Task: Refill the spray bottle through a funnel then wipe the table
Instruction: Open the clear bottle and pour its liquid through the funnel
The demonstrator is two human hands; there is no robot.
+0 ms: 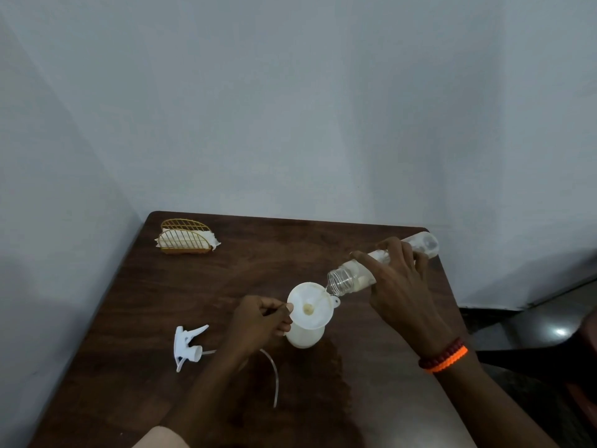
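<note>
My left forearm comes in from the bottom edge. Left hand [261, 321] is curled, thumb and forefinger pinching the near-left rim of the white funnel [309, 307]. The funnel is a smooth plastic cone with a small tab on its far-right edge, seated upright in the neck of the white spray bottle [305, 338]; only the bottle's rounded opaque body shows under it, standing mid-table.

Right hand [399, 286] reaches in from the right, fingers wrapped round a clear plastic water bottle [358, 273]. That bottle is tipped nearly horizontal, ribbed threaded mouth just above the funnel's far-right rim, base pointing away to the far right. A thin stream of liquid seems to fall from the mouth into the funnel. Braided bracelet [444, 356], dark red and orange, on my right wrist.

White trigger sprayer head [188, 345] lies on its side left of my left wrist, its clear dip tube [274, 376] curving toward me. Table [161, 318] is dark brown wood-grain laminate with rounded corners. Far-left corner: gold wire napkin holder [186, 238] with white napkins in it.
</note>
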